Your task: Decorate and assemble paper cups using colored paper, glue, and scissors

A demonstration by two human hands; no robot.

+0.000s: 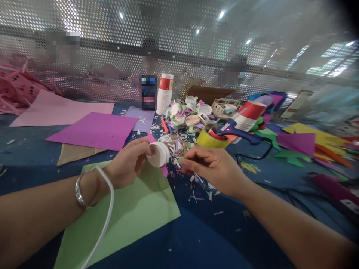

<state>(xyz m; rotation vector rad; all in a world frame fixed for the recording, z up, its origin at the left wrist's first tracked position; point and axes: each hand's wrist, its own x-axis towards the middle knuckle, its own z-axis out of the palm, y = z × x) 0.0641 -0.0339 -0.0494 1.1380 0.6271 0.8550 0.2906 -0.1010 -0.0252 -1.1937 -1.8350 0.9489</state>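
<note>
My left hand (130,160) is closed on a short white round piece (159,155) that looks like the cut-off bottom of a paper cup. Pink paper pieces (164,171) stick out above and below it. To its right, my right hand (206,164) is pinched, with a small pale green paper piece (181,159) at the fingertips. A gap separates the two hands. Beneath my left hand lies a light green paper sheet (126,220).
Paper scraps (196,186) litter the blue table. Behind are a pile of decorated white round pieces (192,120), stacked paper cups (164,95) and a phone (148,93). A blue glue gun (238,132) rests on a yellow tape roll (211,141), its black cable running right.
</note>
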